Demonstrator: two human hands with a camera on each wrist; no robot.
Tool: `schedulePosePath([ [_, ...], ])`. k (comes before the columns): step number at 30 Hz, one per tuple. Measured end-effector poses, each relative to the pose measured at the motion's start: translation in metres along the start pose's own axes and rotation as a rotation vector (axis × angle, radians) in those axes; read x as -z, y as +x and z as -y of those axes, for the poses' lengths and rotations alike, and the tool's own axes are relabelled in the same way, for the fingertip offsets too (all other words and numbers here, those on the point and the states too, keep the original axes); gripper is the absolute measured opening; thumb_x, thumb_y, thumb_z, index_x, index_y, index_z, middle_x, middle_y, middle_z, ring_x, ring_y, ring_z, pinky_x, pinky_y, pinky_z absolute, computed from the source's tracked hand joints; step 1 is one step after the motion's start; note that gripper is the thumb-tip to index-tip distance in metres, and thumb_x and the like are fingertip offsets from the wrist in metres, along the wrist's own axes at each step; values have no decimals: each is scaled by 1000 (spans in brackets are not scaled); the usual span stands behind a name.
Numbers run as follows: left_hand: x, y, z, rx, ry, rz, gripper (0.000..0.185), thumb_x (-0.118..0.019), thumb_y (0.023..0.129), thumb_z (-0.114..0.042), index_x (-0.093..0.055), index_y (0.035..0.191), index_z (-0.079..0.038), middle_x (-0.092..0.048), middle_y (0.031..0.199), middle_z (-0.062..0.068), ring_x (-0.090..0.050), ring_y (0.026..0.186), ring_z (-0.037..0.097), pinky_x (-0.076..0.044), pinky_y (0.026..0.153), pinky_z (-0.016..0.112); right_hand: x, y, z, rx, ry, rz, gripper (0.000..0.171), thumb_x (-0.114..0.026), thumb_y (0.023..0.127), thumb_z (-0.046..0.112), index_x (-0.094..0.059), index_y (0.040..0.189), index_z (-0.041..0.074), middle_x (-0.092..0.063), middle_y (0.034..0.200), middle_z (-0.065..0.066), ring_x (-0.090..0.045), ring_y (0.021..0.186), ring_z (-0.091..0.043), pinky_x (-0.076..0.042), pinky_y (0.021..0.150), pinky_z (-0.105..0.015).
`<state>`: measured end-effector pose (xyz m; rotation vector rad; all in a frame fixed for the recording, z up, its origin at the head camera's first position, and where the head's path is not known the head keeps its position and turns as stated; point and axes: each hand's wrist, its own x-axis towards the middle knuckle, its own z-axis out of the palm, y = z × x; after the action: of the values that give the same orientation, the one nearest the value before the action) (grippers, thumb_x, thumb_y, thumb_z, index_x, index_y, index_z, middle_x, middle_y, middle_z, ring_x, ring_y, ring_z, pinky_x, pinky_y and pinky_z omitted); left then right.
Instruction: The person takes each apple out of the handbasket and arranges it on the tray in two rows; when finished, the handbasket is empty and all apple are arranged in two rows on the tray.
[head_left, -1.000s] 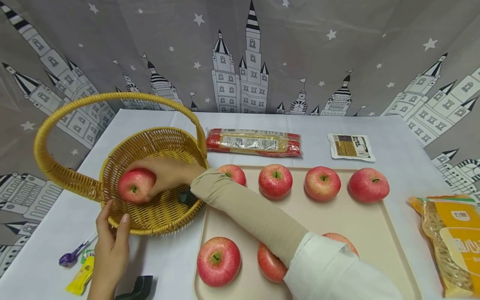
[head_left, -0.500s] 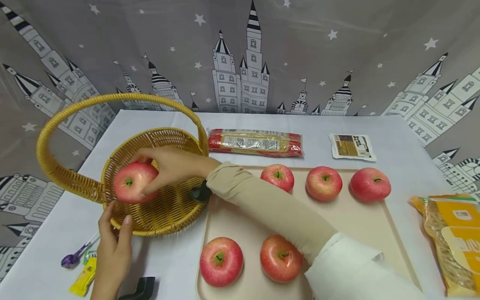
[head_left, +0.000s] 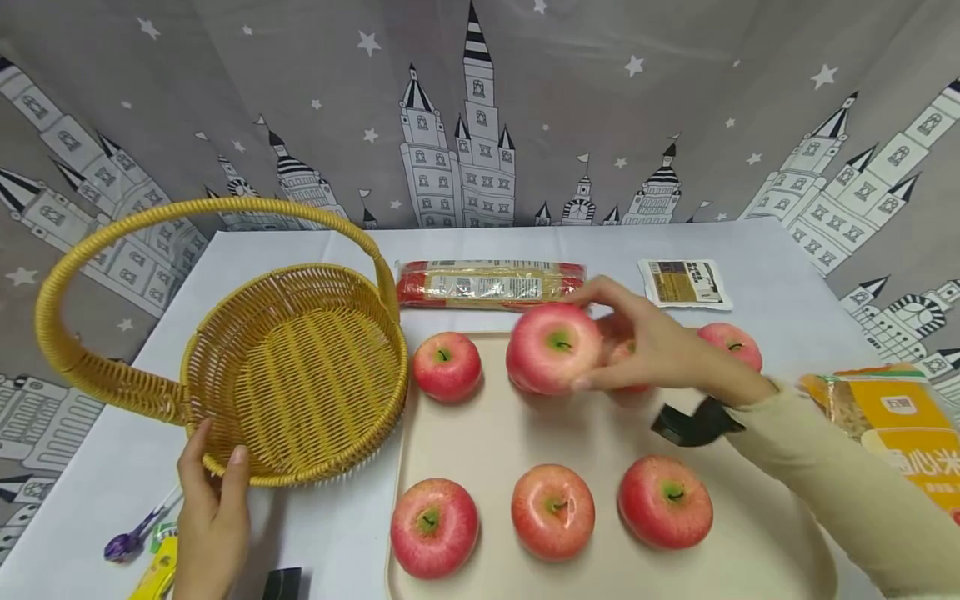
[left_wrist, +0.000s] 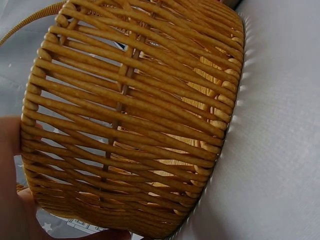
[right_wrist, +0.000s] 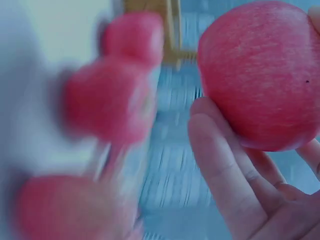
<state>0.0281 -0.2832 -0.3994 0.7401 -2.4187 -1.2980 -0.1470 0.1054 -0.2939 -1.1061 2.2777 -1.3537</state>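
My right hand [head_left: 652, 342] holds a red apple [head_left: 558, 354] above the back row of the beige tray [head_left: 600, 442]. In the right wrist view that apple [right_wrist: 260, 75] is gripped between thumb and fingers. Several other red apples sit on the tray, among them one at the back left [head_left: 447, 367] and one at the front left [head_left: 435, 529]; some in the back row are partly hidden by the hand and held apple. The yellow wicker basket [head_left: 315, 383] stands left of the tray with nothing inside. My left hand [head_left: 213, 517] grips its near rim, with the woven wall [left_wrist: 130, 115] close in the left wrist view.
A red-ended noodle pack [head_left: 487, 285] and a small sachet [head_left: 685, 283] lie behind the tray. An orange grain bag [head_left: 900, 425] is at the right. A purple lollipop [head_left: 123, 546] and a yellow wrapper [head_left: 159, 571] lie left of my left hand. The basket's tall handle [head_left: 63, 342] arches up.
My right hand has lifted the apple out of the basket and carried it right, over the tray's back row. The left hand stays at the basket rim. The head view has shifted slightly.
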Motion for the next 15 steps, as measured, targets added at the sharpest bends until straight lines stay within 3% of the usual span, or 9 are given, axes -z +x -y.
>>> schedulePosePath([
  [4, 0, 0, 0, -2, -2, 6, 55, -29, 98, -26, -3, 145, -28, 0, 153, 9, -4, 138, 28, -7, 111, 53, 15, -82, -37, -119, -72, -197, 71, -77, 65, 2, -41, 126, 11, -53, 117, 7, -59, 93, -6, -51, 72, -20],
  [9, -1, 0, -2, 13, -7, 15, 55, -30, 98, -27, -2, 145, -29, 0, 154, 8, -7, 138, 29, -11, 110, 55, 1, -177, -68, -314, -208, -397, 73, -76, 65, -3, -40, 127, 9, -45, 115, 22, -59, 74, -3, -49, 63, -14],
  [13, -1, 0, -2, 12, 14, 6, 55, -30, 98, -28, -2, 145, -27, 0, 153, 10, -4, 139, 31, -7, 111, 54, -13, -222, -86, -527, -192, -465, 74, -74, 71, 3, -34, 130, 21, -37, 113, 26, -56, 68, -6, -50, 60, -15],
  [15, -1, 0, -2, 13, 22, 1, 55, -29, 98, -28, -1, 145, -26, 1, 153, 11, -3, 139, 32, -5, 112, 53, -17, -235, -90, -668, -163, -465, 71, -72, 75, 12, -29, 129, 32, -36, 116, 20, -54, 69, -5, -50, 61, -14],
])
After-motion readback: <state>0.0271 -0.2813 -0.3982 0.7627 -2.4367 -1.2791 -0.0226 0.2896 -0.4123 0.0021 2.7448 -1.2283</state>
